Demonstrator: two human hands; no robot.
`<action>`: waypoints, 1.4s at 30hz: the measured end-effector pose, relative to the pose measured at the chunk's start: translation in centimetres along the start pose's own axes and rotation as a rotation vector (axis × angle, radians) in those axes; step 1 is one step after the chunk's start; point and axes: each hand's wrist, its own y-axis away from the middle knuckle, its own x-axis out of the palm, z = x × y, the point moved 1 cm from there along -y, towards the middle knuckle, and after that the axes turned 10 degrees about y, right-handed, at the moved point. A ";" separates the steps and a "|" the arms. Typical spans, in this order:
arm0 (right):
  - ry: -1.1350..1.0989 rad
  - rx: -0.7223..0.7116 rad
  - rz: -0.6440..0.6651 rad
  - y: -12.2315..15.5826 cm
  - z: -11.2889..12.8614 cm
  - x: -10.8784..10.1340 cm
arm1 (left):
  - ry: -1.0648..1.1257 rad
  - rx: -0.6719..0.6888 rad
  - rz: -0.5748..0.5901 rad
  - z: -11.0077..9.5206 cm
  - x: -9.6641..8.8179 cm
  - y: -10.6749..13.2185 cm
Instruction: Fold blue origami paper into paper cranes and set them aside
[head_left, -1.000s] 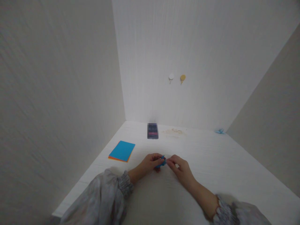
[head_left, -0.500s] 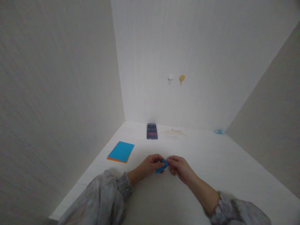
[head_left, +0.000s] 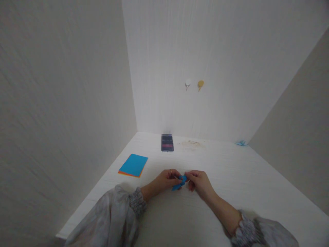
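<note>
A small piece of folded blue paper point(head_left: 183, 179) is held between my two hands above the white table. My left hand point(head_left: 167, 180), with a ring on one finger, pinches it from the left, and one blue flap sticks out below the thumb. The fingertips of my right hand point(head_left: 199, 180) are closed on its right edge. Fingers cover parts of the paper, so its full shape is hidden. To the left of my hands lies a stack of square paper sheets point(head_left: 133, 165), blue on top with orange edges showing beneath.
A dark, pixelated phone-like object point(head_left: 167, 143) rests near the back wall, with brownish marks point(head_left: 192, 143) beside it. A light-blue folded paper piece point(head_left: 241, 142) sits in the far right corner. Two hooks, one white point(head_left: 187, 82) and one yellow point(head_left: 200, 84), are fixed to the wall.
My right hand has shifted slightly to the right, and more of the blue paper shows between the hands. The whole view has tilted a little.
</note>
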 end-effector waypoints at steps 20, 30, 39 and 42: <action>-0.004 -0.030 0.039 -0.7 -0.7 0.0 | 0.006 -0.032 -0.005 0.3 -0.1 -0.1; 0.244 -0.121 -0.024 -0.1 -0.5 0.0 | 0.011 -0.021 0.024 0.8 -0.5 -0.2; 0.193 -0.148 -0.081 -0.4 -0.8 -0.3 | 0.012 -0.019 0.005 0.5 -0.3 -0.1; 0.124 -0.163 -0.145 -0.7 -1.1 -0.5 | 0.025 -0.019 -0.003 0.4 -0.2 -0.1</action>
